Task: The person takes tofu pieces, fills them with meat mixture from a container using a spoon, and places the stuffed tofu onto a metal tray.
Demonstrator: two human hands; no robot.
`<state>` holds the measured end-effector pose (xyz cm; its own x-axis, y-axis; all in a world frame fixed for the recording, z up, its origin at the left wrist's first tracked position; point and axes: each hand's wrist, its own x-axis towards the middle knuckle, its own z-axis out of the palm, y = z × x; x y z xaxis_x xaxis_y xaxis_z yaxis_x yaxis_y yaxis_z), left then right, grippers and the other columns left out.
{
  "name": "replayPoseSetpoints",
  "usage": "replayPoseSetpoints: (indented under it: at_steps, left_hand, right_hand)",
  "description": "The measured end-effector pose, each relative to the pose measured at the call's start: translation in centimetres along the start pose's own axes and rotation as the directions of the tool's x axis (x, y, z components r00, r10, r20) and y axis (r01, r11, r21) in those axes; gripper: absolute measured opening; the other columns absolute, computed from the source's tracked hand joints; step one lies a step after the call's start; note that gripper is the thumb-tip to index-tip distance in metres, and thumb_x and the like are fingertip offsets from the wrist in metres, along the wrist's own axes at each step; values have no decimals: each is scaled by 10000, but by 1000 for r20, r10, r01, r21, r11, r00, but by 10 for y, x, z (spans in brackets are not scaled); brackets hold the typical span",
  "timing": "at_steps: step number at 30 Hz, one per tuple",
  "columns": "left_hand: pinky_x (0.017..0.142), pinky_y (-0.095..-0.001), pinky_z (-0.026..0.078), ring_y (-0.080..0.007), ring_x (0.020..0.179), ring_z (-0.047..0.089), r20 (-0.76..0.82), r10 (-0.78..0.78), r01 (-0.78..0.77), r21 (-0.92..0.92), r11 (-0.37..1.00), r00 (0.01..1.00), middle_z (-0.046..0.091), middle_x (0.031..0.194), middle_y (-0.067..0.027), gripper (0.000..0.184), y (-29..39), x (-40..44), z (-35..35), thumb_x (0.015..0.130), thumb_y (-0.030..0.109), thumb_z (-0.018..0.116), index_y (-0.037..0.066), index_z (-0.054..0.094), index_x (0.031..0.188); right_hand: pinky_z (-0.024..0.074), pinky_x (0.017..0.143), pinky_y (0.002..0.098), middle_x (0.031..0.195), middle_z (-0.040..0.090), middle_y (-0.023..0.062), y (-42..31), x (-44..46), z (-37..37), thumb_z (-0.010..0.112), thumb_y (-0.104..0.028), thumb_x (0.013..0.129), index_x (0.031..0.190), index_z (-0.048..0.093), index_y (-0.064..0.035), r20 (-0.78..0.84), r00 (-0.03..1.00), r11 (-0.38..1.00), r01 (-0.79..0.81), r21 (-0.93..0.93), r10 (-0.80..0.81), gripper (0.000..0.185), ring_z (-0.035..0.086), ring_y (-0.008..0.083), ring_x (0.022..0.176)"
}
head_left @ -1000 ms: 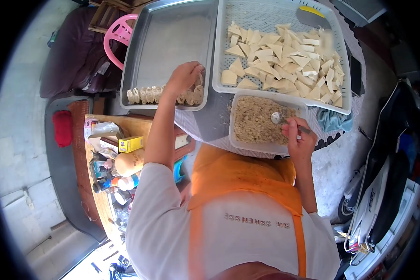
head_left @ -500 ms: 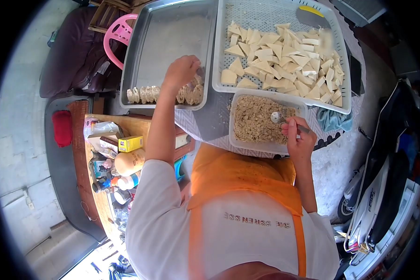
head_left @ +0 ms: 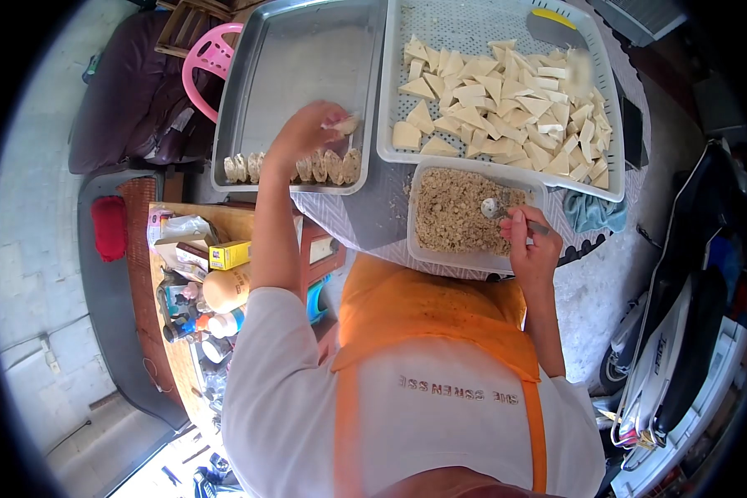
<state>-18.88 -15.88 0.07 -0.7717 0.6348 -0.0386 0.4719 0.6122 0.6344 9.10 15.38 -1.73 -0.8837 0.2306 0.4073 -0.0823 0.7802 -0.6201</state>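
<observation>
1. Metal tray (head_left: 307, 75) on the table (head_left: 382, 199), with a row of lumpy pieces (head_left: 332, 166) along its near edge.
2. Over it I see the left hand (head_left: 307, 129), a bit blurred, its grip narrow and holding a pale piece (head_left: 346, 125) at the fingertips, above the row.
3. The right hand (head_left: 534, 249) has its grip closed round a spoon (head_left: 490, 208), the bowl at the brownish mix (head_left: 452, 212) in a white tub (head_left: 473, 264).
4. Beyond the tub, a perforated basket (head_left: 384, 124) holds many pale wedges (head_left: 506, 104) and a yellow-handled scraper (head_left: 554, 30).
</observation>
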Motion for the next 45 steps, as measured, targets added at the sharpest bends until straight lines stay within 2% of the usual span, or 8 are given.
replayPoseSetpoints:
  at_steps: [7,17,20,26,29,38,41,45]
  left_hand:
    - [742,-386,479,-309,894,586,-2,106,-105,115,988,994,591,910,-141,247,10,9,14,770,65,642,60,626,1016]
    - [755,-413,461,-359,886,569,-139,-216,220,14,975,966,597,837,-157,207,14,11,24,771,174,660,33,601,912]
    - [756,-416,459,-359,881,571,-75,-60,76,235,969,995,593,832,-160,229,5,11,28,776,194,669,31,594,918]
    - [762,-407,468,-361,866,582,-271,-83,114,102,988,959,605,847,-153,235,2,8,36,804,223,656,37,610,940]
    - [744,-403,477,-346,841,606,-14,-282,282,29,959,959,622,878,-154,226,24,8,23,848,232,623,34,621,956]
    - [651,-342,482,-233,717,614,-85,86,-76,112,991,993,646,839,-129,226,-6,4,33,899,176,586,8,623,1046]
    - [651,-331,479,-229,737,608,108,-138,135,36,990,984,642,886,-129,224,12,2,23,915,176,569,-4,624,1038]
    - [646,-321,482,-221,736,611,-12,-164,164,19,986,986,635,895,-120,215,20,3,20,923,189,563,10,640,1014]
  right_hand:
    - [543,578,245,776,656,102,-21,11,-10,526,-73,939,913,636,72,99,945,884,-327,335,312,184,651,133,644]
    - [525,539,242,701,657,92,-23,12,-7,545,-61,918,873,630,39,19,962,896,-262,357,274,138,675,139,630]
    - [523,535,242,697,657,92,-22,11,-6,545,-58,916,866,629,36,22,963,901,-258,349,267,135,674,142,619]
    - [517,535,242,689,657,90,-21,10,-7,547,-56,914,862,627,32,12,968,914,-241,328,251,130,674,142,611]
    - [514,535,242,689,658,92,-23,12,-7,547,-56,914,861,627,30,11,966,909,-245,336,257,129,674,145,609]
    - [515,539,240,691,659,94,-23,12,-7,547,-58,915,865,626,26,8,970,914,-233,331,244,125,675,146,610]
    - [515,538,241,693,660,93,-23,12,-7,549,-60,915,865,626,25,13,968,913,-239,331,249,125,675,145,612]
    - [506,534,236,693,661,90,-21,11,-6,556,-58,911,865,627,25,18,965,906,-251,339,261,119,669,136,608]
